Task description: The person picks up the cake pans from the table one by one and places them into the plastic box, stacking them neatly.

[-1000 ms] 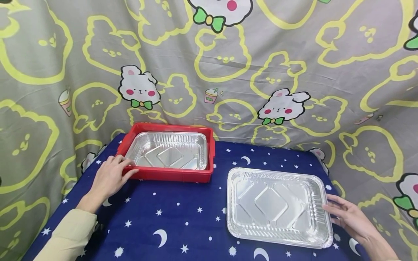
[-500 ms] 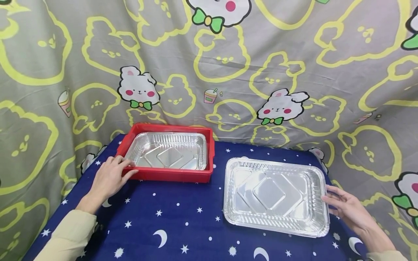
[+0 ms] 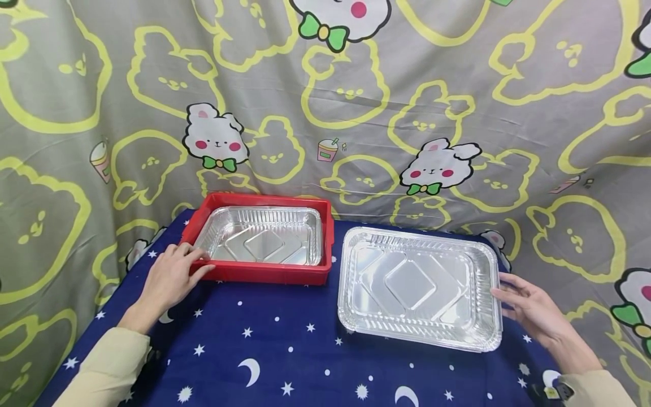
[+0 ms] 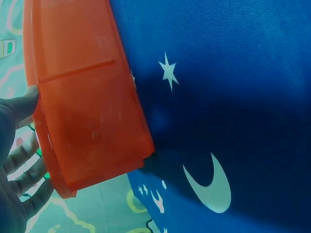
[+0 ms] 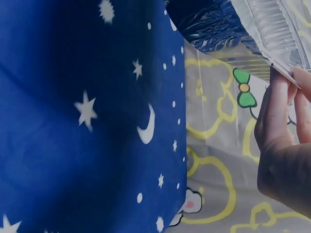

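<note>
A silvery rectangular foil pan (image 3: 409, 282) is held in the air over the table's right side, its inside facing up toward me. My right hand (image 3: 529, 308) pinches its right rim between thumb and fingers, and the right wrist view shows the fingers (image 5: 277, 104) under that rim. A red plastic tray (image 3: 264, 274) stands at the back left with a second foil pan (image 3: 264, 240) lying inside it. My left hand (image 3: 175, 274) grips the tray's front left corner. In the left wrist view the thumb (image 4: 30, 97) presses the rim from outside, with the fingers on the other side.
The table (image 3: 285, 350) has a dark blue cloth with white stars and moons. Behind and beside it hangs a grey curtain (image 3: 356, 73) with yellow outlines and rabbits. The raised pan's left edge is close to the tray's right side.
My right hand has lifted the foil pan upward and farther back in the view, and slightly left toward the red tray. The left hand and the tray have stayed in place.
</note>
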The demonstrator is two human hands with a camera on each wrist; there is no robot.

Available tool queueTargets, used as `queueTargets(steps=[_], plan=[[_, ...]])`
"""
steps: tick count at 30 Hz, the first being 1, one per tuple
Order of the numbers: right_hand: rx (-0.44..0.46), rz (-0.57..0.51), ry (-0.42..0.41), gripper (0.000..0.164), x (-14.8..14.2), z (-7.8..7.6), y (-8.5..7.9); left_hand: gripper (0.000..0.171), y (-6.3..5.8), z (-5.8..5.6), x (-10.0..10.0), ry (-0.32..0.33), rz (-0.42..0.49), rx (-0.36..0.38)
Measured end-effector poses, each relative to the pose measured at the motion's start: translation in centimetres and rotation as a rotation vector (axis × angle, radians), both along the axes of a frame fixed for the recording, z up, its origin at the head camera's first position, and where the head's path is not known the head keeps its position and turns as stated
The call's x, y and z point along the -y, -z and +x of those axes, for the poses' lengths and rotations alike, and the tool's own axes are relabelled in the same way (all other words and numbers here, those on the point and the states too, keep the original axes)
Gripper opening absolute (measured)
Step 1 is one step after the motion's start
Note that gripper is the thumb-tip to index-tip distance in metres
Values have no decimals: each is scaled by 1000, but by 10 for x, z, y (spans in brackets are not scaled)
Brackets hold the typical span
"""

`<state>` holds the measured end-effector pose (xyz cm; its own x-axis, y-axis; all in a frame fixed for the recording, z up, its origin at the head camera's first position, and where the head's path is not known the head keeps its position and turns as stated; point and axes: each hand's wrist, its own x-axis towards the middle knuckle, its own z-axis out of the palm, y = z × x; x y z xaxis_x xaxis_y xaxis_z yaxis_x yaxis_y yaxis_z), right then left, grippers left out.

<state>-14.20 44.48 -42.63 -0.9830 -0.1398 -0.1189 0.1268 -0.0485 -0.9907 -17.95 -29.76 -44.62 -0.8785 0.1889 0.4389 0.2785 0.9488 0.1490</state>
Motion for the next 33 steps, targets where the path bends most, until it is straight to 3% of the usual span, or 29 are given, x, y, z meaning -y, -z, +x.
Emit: queueTargets(steps=[12, 33], plan=[[-13, -40, -64, 42, 22, -14, -16, 22, 0, 1, -1, -3, -6, -15], [60, 11, -63, 34, 73, -41, -40, 21, -1, 1, -2, -20, 3, 29]])
